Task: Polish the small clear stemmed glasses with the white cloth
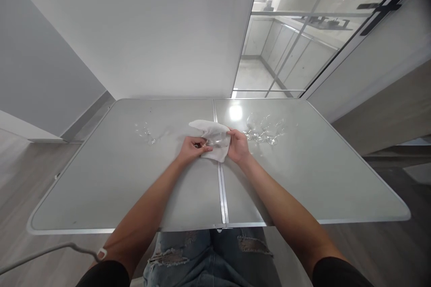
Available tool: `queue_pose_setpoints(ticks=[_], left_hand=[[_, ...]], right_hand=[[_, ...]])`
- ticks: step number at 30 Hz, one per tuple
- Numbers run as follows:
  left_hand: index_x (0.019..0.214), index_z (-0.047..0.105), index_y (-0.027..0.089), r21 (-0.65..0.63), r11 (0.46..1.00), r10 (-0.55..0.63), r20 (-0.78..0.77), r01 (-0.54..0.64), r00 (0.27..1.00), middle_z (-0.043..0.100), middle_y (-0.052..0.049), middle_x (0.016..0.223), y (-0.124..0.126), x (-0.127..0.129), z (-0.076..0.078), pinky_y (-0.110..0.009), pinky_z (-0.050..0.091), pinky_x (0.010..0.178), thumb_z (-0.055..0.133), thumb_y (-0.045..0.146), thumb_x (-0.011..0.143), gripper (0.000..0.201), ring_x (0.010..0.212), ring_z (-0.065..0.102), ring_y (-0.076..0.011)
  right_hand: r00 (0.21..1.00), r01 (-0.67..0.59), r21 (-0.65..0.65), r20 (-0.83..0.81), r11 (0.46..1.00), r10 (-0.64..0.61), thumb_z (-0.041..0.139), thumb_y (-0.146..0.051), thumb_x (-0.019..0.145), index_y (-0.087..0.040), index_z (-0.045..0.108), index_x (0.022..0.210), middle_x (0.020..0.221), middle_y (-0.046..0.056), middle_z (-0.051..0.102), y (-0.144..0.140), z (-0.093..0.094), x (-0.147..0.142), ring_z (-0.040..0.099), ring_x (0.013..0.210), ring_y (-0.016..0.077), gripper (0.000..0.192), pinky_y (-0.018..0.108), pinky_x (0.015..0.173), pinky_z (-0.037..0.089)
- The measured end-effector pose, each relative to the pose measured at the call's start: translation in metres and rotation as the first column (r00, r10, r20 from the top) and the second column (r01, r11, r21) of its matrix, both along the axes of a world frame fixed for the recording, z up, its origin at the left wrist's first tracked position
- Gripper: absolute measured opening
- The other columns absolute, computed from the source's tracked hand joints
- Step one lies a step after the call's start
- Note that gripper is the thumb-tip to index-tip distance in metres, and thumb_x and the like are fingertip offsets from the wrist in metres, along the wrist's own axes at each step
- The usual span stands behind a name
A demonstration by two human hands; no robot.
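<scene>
Above the table's middle seam, a clear stemmed wine glass (218,140) lies sideways against a white cloth (217,156). My left hand (192,149) is closed, its fingers and thumb pinching the stem end of the glass. At the other side, my right hand (238,145) grips the cloth by its right edge, with the thumb on top near the rim of the bowl. Part of the glass is hidden by the fingers.
Several clear stemmed glasses (258,136) stand on the table just right of my right hand. Another clear glass (147,134) is on the left half. The pale folding table (101,188) meets a white wall (151,31); a glass-paned door (286,45) is at back right.
</scene>
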State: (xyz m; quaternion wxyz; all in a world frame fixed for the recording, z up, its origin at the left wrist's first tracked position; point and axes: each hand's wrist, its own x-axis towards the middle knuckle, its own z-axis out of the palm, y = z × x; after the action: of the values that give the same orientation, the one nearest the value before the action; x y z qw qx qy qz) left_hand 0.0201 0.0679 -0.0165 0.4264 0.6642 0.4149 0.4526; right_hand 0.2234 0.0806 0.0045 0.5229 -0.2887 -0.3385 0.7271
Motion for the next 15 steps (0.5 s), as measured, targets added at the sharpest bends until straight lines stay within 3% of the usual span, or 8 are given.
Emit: queue_pose_setpoints(ticks=[6, 10, 15], left_hand=[[0.050, 0.056, 0.013, -0.058, 0.996, -0.068, 0.038, 0.070, 0.997, 0.046, 0.001, 0.051, 0.002, -0.002, -0.003, -0.025, 0.026, 0.050, 0.081, 0.051, 0.072, 0.050, 0.052, 0.038, -0.0084], [0.052, 0.060, 0.013, -0.079, 0.995, -0.054, 0.050, 0.058, 0.997, 0.050, 0.000, 0.053, 0.003, -0.003, -0.007, -0.025, 0.029, 0.050, 0.084, 0.052, 0.067, 0.049, 0.052, 0.042, -0.0094], [0.057, 0.065, 0.013, -0.049, 0.999, 0.010, 0.083, -0.005, 0.997, 0.057, -0.001, 0.057, 0.002, 0.000, -0.006, -0.026, 0.035, 0.054, 0.086, 0.049, 0.064, 0.042, 0.056, 0.048, -0.0116]], right_hand=[[0.996, -0.092, -0.041, -0.006, 0.995, 0.092, 0.054, -0.050, 0.083, -0.019, 0.067, 0.102, 0.085, 0.007, 0.072, -0.004, 0.002, -0.002, 0.067, 0.087, 0.0281, 0.038, 0.040, 0.075, 0.054], [0.986, -0.164, -0.034, 0.019, 0.986, 0.165, 0.056, -0.056, 0.087, -0.024, 0.064, 0.109, 0.086, 0.005, 0.072, -0.007, 0.000, -0.008, 0.067, 0.085, 0.0261, 0.040, 0.039, 0.073, 0.055], [0.986, -0.165, -0.035, 0.020, 0.986, 0.165, 0.056, -0.059, 0.087, -0.023, 0.064, 0.103, 0.088, 0.006, 0.072, -0.009, -0.003, -0.012, 0.067, 0.088, 0.0281, 0.040, 0.042, 0.074, 0.055]])
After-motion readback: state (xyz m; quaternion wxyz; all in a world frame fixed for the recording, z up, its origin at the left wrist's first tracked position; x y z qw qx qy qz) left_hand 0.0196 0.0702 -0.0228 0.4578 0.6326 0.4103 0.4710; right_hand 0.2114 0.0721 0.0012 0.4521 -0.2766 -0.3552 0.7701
